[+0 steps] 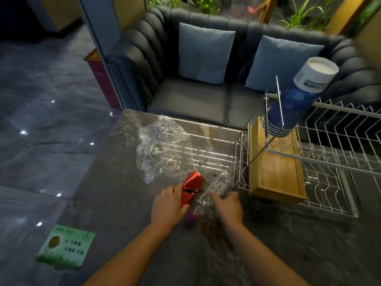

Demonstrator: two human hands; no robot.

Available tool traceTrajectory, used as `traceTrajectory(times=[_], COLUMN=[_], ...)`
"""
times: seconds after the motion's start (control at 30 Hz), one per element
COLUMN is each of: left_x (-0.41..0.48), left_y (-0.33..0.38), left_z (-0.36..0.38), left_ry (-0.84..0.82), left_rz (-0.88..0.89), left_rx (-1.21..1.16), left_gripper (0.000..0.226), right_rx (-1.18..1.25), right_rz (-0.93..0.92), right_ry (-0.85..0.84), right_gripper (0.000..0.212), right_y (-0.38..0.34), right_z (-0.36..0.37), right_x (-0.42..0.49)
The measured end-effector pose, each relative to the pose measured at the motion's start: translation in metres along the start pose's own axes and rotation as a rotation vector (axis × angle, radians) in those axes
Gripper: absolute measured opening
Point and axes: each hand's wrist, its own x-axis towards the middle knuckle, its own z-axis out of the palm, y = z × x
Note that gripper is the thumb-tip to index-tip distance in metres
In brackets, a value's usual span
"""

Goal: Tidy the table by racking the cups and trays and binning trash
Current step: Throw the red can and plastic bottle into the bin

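Note:
A crushed red can lies on the dark marble table, and my left hand is closed around its lower end. My right hand grips a crumpled clear plastic bottle just to the can's right. A small purple thing shows between my wrists. A clear plastic bag lies crumpled farther out. To the right stands a white wire rack holding a wooden tray on edge, and a stack of blue paper cups sits upside down on its post.
A dark sofa with two blue cushions stands behind the table. A green card lies at the table's left corner. A red bin stands on the floor beside the sofa. The table's far edge is close behind the bag.

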Motion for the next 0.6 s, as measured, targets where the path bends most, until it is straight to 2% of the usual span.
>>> traceTrajectory(times=[0.1,0.17,0.3,0.4,0.6], left_x=[0.003,0.004,0.006,0.005,-0.013], left_y=[-0.006,-0.009,-0.013,-0.016,-0.028], left_z=[0.000,-0.001,-0.005,-0.008,-0.010], left_ry=[-0.006,-0.013,-0.079,-0.110,-0.063], left_rz=[0.010,0.008,0.003,0.001,-0.003], left_rx=[-0.030,-0.050,-0.040,-0.095,-0.209], left_gripper=[0.068,0.068,0.073,0.060,0.058], right_rx=[0.007,0.000,-0.019,-0.058,-0.074], right_rz=[0.061,0.073,0.090,0.082,0.004], right_ry=[0.001,-0.002,0.005,0.011,0.030], right_gripper=[0.080,0.084,0.071,0.057,0.045], right_y=[0.000,-0.002,-0.011,-0.015,0.001], right_z=[0.015,0.022,0.026,0.025,0.022], right_x=[0.003,0.003,0.003,-0.002,-0.019])
